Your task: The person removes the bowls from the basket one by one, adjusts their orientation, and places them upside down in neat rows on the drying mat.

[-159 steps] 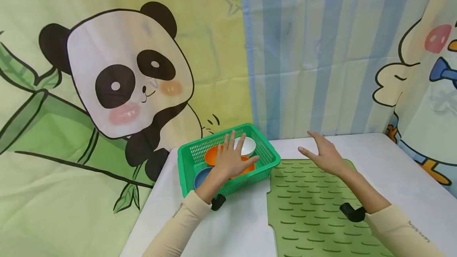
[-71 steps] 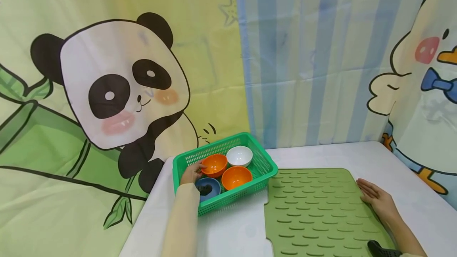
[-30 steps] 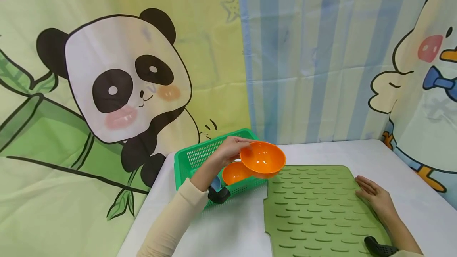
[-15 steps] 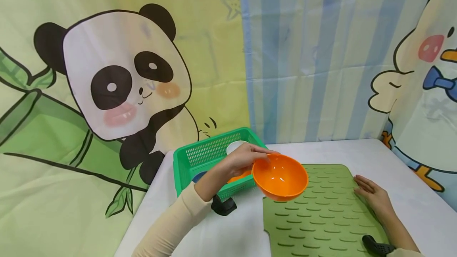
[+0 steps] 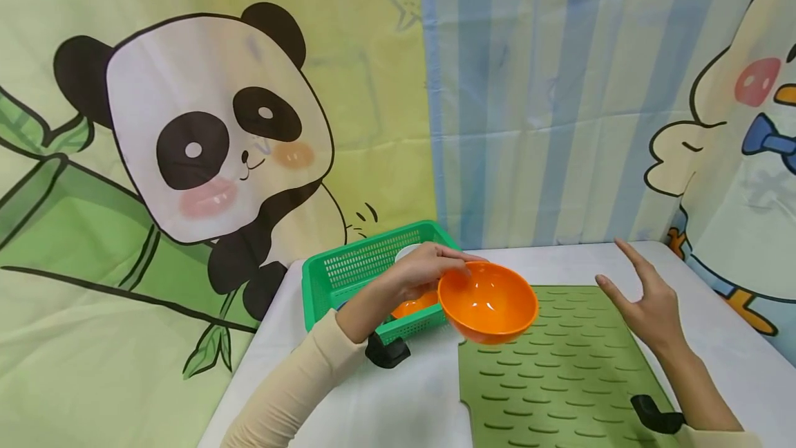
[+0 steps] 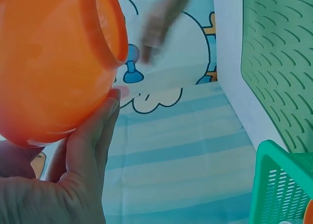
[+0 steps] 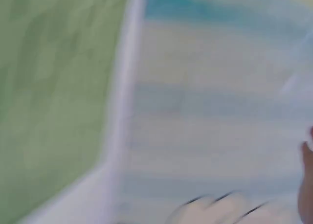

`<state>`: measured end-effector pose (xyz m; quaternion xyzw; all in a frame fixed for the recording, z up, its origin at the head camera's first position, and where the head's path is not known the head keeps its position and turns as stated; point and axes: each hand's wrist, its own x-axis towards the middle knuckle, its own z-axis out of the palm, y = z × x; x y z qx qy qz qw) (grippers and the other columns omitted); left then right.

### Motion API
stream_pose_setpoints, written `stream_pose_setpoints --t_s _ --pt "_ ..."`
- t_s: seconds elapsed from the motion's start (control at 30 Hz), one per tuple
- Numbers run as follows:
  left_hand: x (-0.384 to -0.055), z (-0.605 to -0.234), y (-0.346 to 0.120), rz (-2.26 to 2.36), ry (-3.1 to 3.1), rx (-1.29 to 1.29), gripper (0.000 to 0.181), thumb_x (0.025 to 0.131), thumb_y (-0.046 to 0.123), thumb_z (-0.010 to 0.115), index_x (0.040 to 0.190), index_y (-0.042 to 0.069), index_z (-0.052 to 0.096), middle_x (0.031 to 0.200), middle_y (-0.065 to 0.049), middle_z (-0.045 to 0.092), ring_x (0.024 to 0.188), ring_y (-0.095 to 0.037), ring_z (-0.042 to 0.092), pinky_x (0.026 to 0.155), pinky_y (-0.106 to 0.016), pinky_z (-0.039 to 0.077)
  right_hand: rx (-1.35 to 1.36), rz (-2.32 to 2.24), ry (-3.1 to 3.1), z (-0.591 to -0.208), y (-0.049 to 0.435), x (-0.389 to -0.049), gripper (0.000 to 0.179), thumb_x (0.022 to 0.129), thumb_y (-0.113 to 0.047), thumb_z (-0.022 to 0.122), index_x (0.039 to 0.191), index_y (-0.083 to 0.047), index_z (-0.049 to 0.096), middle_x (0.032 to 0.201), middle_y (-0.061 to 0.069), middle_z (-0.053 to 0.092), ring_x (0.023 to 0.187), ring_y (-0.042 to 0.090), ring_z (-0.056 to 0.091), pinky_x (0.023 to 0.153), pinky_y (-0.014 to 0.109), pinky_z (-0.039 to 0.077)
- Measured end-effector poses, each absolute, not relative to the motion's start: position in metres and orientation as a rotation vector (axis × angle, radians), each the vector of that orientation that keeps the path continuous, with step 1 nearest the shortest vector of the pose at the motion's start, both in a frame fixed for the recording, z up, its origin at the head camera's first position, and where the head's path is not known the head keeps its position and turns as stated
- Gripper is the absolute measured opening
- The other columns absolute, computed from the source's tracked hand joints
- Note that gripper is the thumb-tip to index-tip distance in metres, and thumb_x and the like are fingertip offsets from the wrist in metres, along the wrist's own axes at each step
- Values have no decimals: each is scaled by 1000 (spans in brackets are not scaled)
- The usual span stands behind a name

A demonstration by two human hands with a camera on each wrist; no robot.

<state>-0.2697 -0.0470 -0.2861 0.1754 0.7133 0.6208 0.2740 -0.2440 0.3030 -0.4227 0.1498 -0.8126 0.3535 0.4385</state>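
Observation:
An orange bowl (image 5: 488, 303) hangs in the air over the left side of the green mat (image 5: 560, 379). My left hand (image 5: 429, 269) grips it by the rim on its left side; in the left wrist view the bowl (image 6: 54, 62) is tilted, with the fingers along its outer wall. My right hand (image 5: 653, 303) is raised over the mat's right edge, thumb and fingers spread, holding nothing. The right wrist view is blurred and catches only a sliver of that hand (image 7: 306, 180).
The green basket (image 5: 326, 282) stands behind and left of the mat. Inside are a second orange bowl (image 5: 413, 305) and a white bowl (image 5: 407, 251), both partly hidden by my left arm. White cloth covers the table (image 5: 410, 413); a printed curtain (image 5: 385, 123) rises behind it.
My left hand has lifted the orange bowl out of the basket and carried it right, over the mat. My right hand, earlier resting by the mat's right edge, has risen and spread its fingers.

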Motion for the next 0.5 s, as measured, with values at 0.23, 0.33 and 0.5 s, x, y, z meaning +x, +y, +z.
stream_pose_setpoints --t_s 0.23,0.33,0.5 --pt "-269 -282 -46 1660 1905 482 26 87 1 58 112 0 66 98 -13 68 50 -14 57 48 -17 46 1122 686 -1281 -328 202 -205 77 75 -47 72 110 19 54 113 32 55 113 40 50 101 37 37" --pt "-268 -280 -45 1643 1915 500 26 87 2 58 112 0 66 97 -13 68 43 -12 47 44 -14 39 1216 602 -1210 -319 178 -194 80 74 -52 70 113 16 53 116 29 55 116 37 49 103 40 33" --pt "-267 -278 -44 1644 1909 490 27 87 1 57 112 0 66 97 -14 68 54 -15 60 49 -18 47 1212 405 -1303 -326 163 -188 70 85 -48 61 124 9 47 126 24 50 125 32 40 108 43 23"
